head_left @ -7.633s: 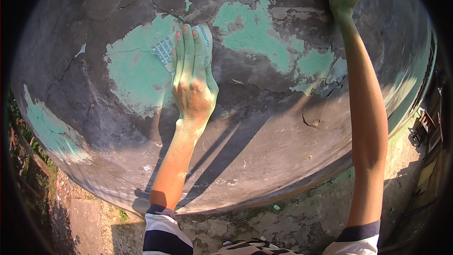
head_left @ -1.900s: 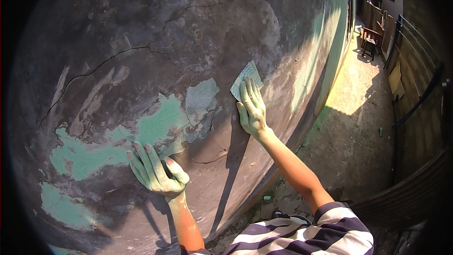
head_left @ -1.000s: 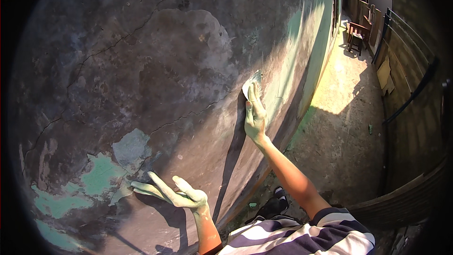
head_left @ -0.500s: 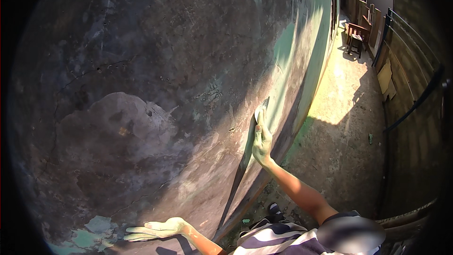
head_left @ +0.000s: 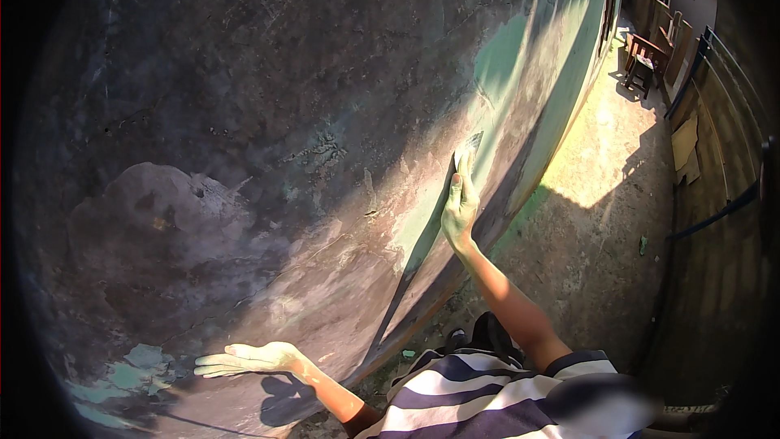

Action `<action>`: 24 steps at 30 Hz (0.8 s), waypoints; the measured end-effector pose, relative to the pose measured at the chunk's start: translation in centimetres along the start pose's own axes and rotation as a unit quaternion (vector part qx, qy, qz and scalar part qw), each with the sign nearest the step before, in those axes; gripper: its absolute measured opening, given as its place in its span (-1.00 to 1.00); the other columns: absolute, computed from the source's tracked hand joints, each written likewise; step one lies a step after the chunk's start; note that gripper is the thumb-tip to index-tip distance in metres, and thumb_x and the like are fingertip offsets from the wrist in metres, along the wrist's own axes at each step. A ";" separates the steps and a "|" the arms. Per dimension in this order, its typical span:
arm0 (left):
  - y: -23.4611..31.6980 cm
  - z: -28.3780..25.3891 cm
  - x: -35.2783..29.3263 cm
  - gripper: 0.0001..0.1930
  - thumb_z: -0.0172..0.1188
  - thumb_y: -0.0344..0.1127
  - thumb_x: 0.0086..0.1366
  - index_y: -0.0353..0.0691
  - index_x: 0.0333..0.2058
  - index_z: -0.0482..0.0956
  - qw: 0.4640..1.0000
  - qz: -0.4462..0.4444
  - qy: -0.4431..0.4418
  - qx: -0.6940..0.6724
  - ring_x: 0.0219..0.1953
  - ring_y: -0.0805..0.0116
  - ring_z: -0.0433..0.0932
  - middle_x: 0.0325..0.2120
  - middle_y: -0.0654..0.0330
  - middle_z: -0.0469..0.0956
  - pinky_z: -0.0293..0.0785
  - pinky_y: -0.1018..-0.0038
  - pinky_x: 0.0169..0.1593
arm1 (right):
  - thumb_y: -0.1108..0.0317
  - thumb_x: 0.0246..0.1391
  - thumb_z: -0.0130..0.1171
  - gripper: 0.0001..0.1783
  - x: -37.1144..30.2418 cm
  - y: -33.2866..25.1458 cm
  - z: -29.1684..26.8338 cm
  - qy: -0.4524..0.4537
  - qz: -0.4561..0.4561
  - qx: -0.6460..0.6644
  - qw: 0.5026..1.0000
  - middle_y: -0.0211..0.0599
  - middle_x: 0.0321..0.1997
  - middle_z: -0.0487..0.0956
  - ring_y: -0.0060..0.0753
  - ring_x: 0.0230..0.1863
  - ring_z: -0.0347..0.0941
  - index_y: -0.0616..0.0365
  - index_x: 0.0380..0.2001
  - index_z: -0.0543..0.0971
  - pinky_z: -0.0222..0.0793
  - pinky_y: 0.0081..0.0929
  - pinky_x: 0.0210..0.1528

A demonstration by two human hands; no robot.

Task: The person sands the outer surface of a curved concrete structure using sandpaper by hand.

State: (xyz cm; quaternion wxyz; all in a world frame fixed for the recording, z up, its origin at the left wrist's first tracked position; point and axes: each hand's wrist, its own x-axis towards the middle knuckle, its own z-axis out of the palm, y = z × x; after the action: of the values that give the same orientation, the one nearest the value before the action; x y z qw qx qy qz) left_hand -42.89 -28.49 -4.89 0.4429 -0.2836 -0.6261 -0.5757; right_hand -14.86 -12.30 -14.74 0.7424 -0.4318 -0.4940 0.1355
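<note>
Inspected a wall (head_left: 244, 81) of dark grey-brown plaster, rough and blotched, with fine cracks and a paler, round-edged patch (head_left: 175, 207) at left. Noted mint-green paint (head_left: 497, 61) in worn, ragged areas toward the right, and in broken remnants at lower left, near the left hand (head_left: 264, 358).

Found the right hand (head_left: 461, 210) raised to the sunlit strip of wall, coated in pale green dust, holding a thin, bent abrasive paper sheet (head_left: 465, 149) to the surface. Recorded right fingers together and closed on the sheet, thumb beside them. Located the sheet between those fingers and the plaster.

Observed the left hand low beside the wall, similarly dusted, open, fingers straight and together, pointing left, thumb lying along them. Cannot tell whether touching the plaster.

Noted a striped dark-and-white cloth shirt (head_left: 455, 394), partly blurred at the shoulder; a small green fragment (head_left: 408, 353) near the wall's foot; a concrete path (head_left: 597, 187), half sunlit; a red-brown slatted wooden chair (head_left: 650, 55) farther along; and a torn-edged tan sheet (head_left: 685, 146) at right.
</note>
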 end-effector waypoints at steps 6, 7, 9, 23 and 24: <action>-2.1 -0.2 -1.4 -0.39 -0.41 -0.12 0.57 -0.40 0.43 -0.06 0.997 0.038 -0.032 0.064 0.52 -0.11 -0.27 0.47 -0.21 -0.24 -0.36 0.06 0.50 | 0.33 0.43 -0.10 -0.50 -6.1 -0.2 1.9 0.026 0.028 -0.013 0.999 0.15 0.46 0.20 0.07 0.52 0.01 0.34 0.33 0.30 -0.06 -0.19 0.49; -2.5 0.0 -1.4 -0.40 -0.42 -0.13 0.57 -0.42 0.42 -0.05 0.996 0.061 -0.026 0.059 0.51 -0.11 -0.25 0.47 -0.22 -0.22 -0.34 0.07 0.50 | 0.30 0.43 -0.09 -0.49 -8.3 0.8 1.9 0.007 0.025 -0.006 1.000 0.14 0.47 0.18 0.02 0.53 -0.02 0.34 0.33 0.30 -0.11 -0.20 0.51; -0.7 0.3 -1.5 -0.42 -0.42 -0.17 0.58 -0.47 0.40 0.00 0.996 0.071 -0.010 0.057 0.51 -0.13 -0.20 0.46 -0.22 -0.16 -0.31 0.07 0.50 | 0.29 0.43 -0.09 -0.49 -7.7 2.0 1.7 0.002 -0.001 0.002 1.000 0.16 0.47 0.18 0.04 0.53 -0.01 0.34 0.33 0.30 -0.10 -0.19 0.50; 0.3 0.9 -5.9 -0.43 -0.40 -0.20 0.57 -0.49 0.39 0.01 0.994 0.089 -0.039 0.044 0.51 -0.13 -0.20 0.45 -0.24 -0.15 -0.31 0.06 0.50 | 0.30 0.45 -0.13 -0.50 -3.3 3.2 -1.6 -0.034 0.030 0.011 0.999 0.13 0.44 0.23 0.04 0.53 -0.01 0.41 0.31 0.30 -0.11 -0.19 0.51; 0.3 1.0 -6.1 -0.43 -0.40 -0.20 0.57 -0.49 0.39 0.01 0.994 0.089 -0.042 0.042 0.51 -0.13 -0.20 0.45 -0.24 -0.15 -0.31 0.06 0.50 | 0.35 0.44 -0.13 -0.52 -0.2 2.4 -1.8 -0.013 0.036 -0.004 0.999 0.16 0.45 0.21 0.06 0.52 0.01 0.42 0.30 0.31 -0.08 -0.18 0.51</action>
State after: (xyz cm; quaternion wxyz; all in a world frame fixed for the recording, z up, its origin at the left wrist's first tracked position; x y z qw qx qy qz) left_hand -40.15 -26.49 -10.11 0.4766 -0.3435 -0.6401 -0.4951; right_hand -12.87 -11.92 -16.93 0.7290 -0.4506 -0.4878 0.1661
